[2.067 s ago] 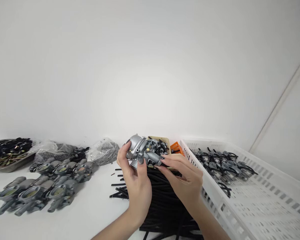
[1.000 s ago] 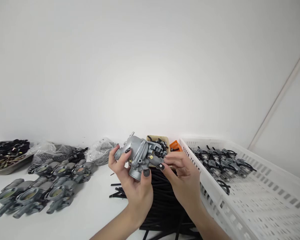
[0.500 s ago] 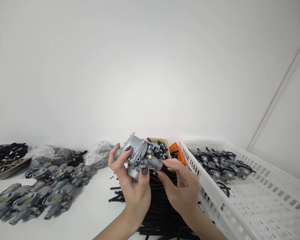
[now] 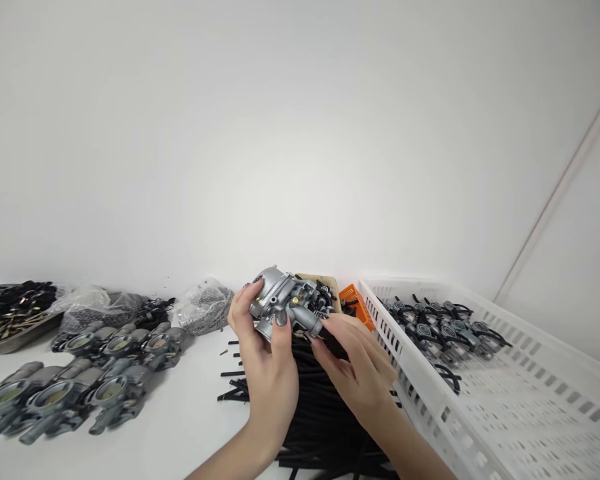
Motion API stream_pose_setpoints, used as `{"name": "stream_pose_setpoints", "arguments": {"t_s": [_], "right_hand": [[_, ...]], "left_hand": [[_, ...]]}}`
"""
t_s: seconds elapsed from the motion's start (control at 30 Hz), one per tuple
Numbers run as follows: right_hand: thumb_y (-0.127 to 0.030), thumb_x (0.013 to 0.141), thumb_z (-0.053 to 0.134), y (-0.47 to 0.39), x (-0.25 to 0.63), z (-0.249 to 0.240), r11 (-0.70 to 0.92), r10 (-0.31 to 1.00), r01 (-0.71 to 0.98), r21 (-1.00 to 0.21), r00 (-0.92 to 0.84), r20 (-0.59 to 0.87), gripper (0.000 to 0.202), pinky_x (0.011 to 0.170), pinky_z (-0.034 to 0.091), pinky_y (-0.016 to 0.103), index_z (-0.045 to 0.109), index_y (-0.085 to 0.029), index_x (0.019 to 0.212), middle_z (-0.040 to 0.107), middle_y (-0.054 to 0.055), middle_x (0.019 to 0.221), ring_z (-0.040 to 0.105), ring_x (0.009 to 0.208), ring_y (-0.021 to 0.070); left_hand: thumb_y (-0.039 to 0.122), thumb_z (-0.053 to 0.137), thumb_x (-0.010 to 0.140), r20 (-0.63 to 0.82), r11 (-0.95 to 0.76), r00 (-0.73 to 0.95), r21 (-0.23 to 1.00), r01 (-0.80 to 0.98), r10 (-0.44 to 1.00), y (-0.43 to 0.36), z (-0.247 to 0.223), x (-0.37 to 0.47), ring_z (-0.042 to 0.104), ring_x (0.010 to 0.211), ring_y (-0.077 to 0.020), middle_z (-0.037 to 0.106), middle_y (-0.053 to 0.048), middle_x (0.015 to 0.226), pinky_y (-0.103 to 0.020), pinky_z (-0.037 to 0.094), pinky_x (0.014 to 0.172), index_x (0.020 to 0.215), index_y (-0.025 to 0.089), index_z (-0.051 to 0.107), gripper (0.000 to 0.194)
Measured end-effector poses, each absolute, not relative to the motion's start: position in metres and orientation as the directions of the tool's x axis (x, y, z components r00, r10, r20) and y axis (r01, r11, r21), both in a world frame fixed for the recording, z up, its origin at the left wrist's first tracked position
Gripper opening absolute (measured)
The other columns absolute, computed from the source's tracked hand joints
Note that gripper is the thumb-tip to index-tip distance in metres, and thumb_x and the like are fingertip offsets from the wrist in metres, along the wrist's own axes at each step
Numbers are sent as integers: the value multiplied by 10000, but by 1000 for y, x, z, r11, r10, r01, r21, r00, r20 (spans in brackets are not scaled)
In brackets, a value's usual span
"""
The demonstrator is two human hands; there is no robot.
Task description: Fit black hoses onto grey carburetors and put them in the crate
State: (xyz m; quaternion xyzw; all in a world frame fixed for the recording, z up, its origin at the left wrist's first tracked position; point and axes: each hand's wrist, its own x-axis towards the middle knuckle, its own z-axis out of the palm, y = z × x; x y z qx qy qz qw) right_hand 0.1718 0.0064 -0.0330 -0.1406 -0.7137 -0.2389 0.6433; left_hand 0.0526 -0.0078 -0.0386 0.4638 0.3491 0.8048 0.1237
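Note:
A grey metal carburetor (image 4: 275, 295) is held tilted above the table, with my left hand (image 4: 267, 360) wrapped round its body, thumb in front and fingers behind. My right hand (image 4: 360, 370) is closed at the carburetor's lower right outlet tube, pinching a short black rubber hose (image 4: 333, 344) there. Fingers cover most of that hose, so I cannot tell how far it sits on the tube. Below both hands lies a pile of cut black hoses (image 4: 325, 407).
Several carburetors (image 4: 53, 400) stand in rows at left. Behind them are a metal tray (image 4: 17, 340) of small parts and plastic bags (image 4: 205, 308). A beige bin (image 4: 337, 293) and an orange basket (image 4: 363, 310) sit at the back. The white crate (image 4: 460, 407) at right holds carburetors with hoses.
The carburetor has turned in my left hand and moved slightly right. My right fingers have shifted round the hose and now cover more of it at the outlet.

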Motion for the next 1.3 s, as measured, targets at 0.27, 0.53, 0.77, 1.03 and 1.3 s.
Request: {"name": "stream_pose_setpoints", "arguments": {"t_s": [0.27, 0.53, 0.77, 1.03, 1.3], "right_hand": [[-170, 837, 704, 1, 168, -32, 784, 596, 189, -591, 37, 802, 135, 692, 655, 277, 748, -198, 961, 804, 46, 812, 780, 722, 199], [-442, 830, 767, 0, 176, -15, 259, 901, -323, -910, -260, 349, 271, 645, 614, 281, 718, -180, 884, 764, 37, 737, 720, 641, 170], [-383, 689, 904, 1, 193, -14, 280, 827, -246, -928, -429, 364, 506, 904, 613, 405, 671, -197, 1098, 811, 84, 930, 783, 909, 244], [-114, 852, 684, 3, 171, -37, 906, 342, 271, -325, -19, 939, 226, 693, 626, 277, 723, -230, 1042, 798, 51, 863, 763, 740, 182], [-549, 894, 636, 8, 162, -31, 561, 825, -87, -823, -21, 565, 508, 442, 449, 230, 473, -214, 549, 494, -39, 431, 469, 409, 103]], "left_hand": [[429, 601, 943, 720, -696, -536, 651, 302, 441, -8, -35, 53, 348, 1420, -306, 406, -112, 1394, -410, 451, 1015, 1243, 288, 556, 334], [331, 655, 910, 857, -760, -470, 446, 472, 211, -1, -43, 54, 277, 1458, -317, 324, -86, 1386, -403, 441, 1010, 1134, 288, 552, 250], [407, 613, 937, 757, -720, -529, 604, 341, 384, -1, -37, 49, 308, 1450, -313, 401, -95, 1391, -459, 358, 1119, 1231, 290, 560, 321], [470, 541, 976, 593, -678, -520, 734, 36, 615, -6, -36, 49, 487, 1333, -280, 499, -104, 1369, -434, 445, 1083, 1391, 321, 488, 444], [513, 589, 935, 640, -679, -545, 715, 164, 542, -10, -37, 55, 518, 1235, -284, 449, -114, 1399, -387, 501, 930, 1257, 297, 559, 389]]}}
